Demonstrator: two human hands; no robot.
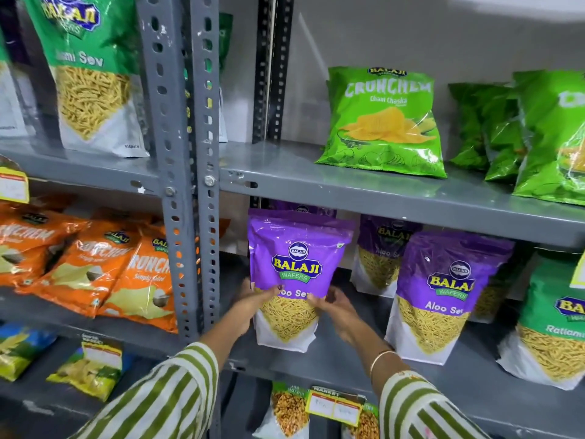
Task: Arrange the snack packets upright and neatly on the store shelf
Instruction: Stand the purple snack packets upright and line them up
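A purple Aloo Sev packet [296, 258] stands upright at the left end of the middle grey shelf [342, 359]. My left hand [250, 301] grips its left side and my right hand [337, 307] grips its right side, both at mid height. A second purple Aloo Sev packet [443, 289] stands upright to the right, with another purple packet [381, 251] further back between them. A green Ratlami packet [554, 324] stands at the far right.
Green Crunchem packets [384, 122] stand on the upper shelf [285, 172]. Orange Crunchem packets [95, 264] lean in the left bay behind the grey perforated upright [186, 185]. Price tags [334, 407] hang on the shelf edge below.
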